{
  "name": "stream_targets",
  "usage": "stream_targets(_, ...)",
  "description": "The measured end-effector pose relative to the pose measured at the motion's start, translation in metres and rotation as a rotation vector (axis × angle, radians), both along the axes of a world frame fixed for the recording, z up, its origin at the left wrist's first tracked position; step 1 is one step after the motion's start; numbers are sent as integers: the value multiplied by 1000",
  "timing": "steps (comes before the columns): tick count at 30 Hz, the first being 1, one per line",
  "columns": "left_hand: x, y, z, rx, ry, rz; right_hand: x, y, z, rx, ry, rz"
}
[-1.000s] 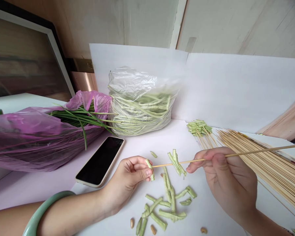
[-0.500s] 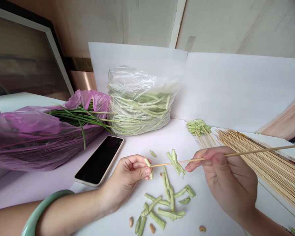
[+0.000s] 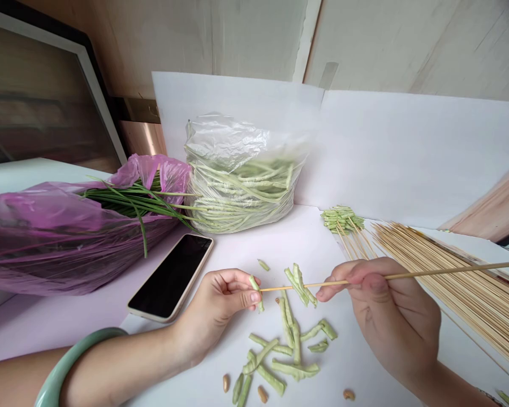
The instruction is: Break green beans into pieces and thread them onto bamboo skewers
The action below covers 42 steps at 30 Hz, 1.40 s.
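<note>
My left hand (image 3: 231, 294) pinches a short green bean piece (image 3: 255, 284) between thumb and fingers. The tip of a bamboo skewer (image 3: 275, 289) meets that piece; whether it has pierced through I cannot tell. My right hand (image 3: 390, 316) grips the skewer farther back, its long end reaching past the right edge of the view. Threaded on the skewer between my hands are a couple of bean pieces (image 3: 299, 284), sitting side by side and slanted. Beneath, several cut bean pieces (image 3: 296, 370) lie loose on the white surface.
A black-screened phone (image 3: 172, 277) lies left of my hands. Behind stand a clear bag of long beans (image 3: 246, 186) and a purple bag (image 3: 68, 226) with green stalks. Loaded bean skewers (image 3: 343, 217) and a heap of bare skewers (image 3: 458, 277) lie right. Small brown seeds (image 3: 262, 394) sit in front.
My right hand and the skewer have dipped slightly and shifted a little left, bringing the threaded pieces lower and nearer my left hand. My left hand has barely moved.
</note>
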<state>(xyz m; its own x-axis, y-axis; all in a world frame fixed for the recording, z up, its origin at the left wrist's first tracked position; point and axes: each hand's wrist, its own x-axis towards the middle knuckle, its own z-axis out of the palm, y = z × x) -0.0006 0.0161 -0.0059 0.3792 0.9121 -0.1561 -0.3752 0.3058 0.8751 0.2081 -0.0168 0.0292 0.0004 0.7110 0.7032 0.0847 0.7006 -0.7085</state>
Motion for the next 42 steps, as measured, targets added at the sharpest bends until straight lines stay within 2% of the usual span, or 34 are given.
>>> stream_targets(10,0,0,-1,14,36,15,-5,2,-13,-100,110,-34)
stream_targets(17,0,0,2,20,81,35,-6,2,-24,-187,151,2)
stream_targets(33,1,-2,4,-38,109,-1,-10,1,-33,-274,147,60)
stream_targets(42,2,-4,3,-51,87,-48,-20,-2,-33,-288,123,114)
